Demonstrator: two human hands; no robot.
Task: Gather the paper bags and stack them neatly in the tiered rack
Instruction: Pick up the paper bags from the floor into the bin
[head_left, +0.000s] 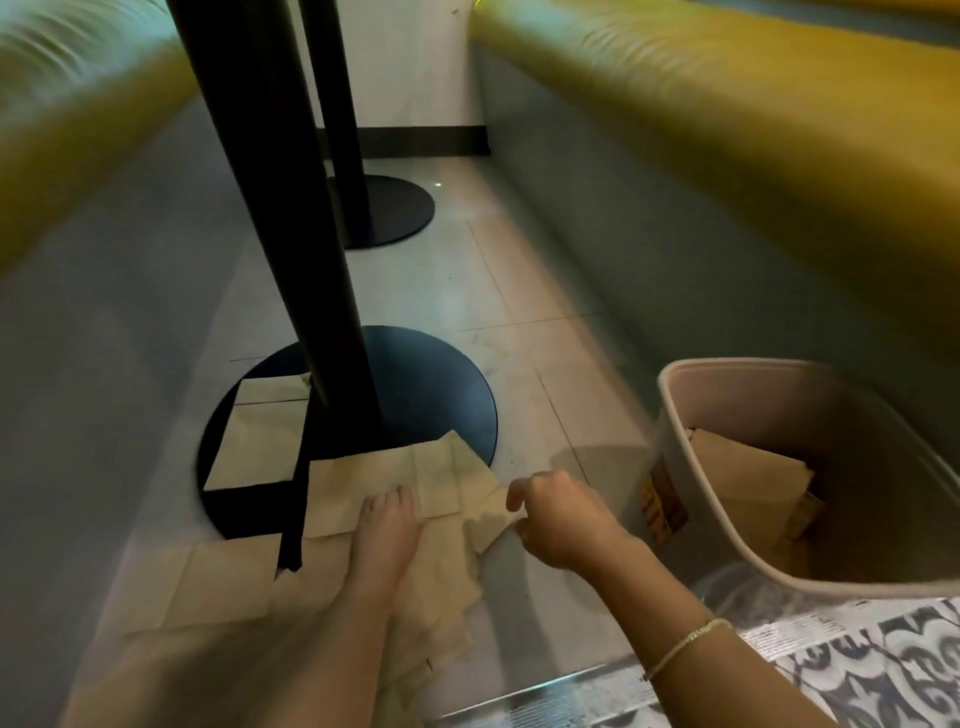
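Head view looks down at pale floor tiles (519, 291) between two yellow padded benches (727, 104). My left hand (387, 530) lies flat, fingers straight, pressing on flat tan paper bags (436, 473) spread over the floor and the edge of a round black table base (431, 384). My right hand (558, 514) pinches a corner of those bags. Another tan bag (260, 436) lies on the base beside the black post (291, 208). Just right stands a beige plastic bin (675, 467) holding more folded paper bags (748, 467).
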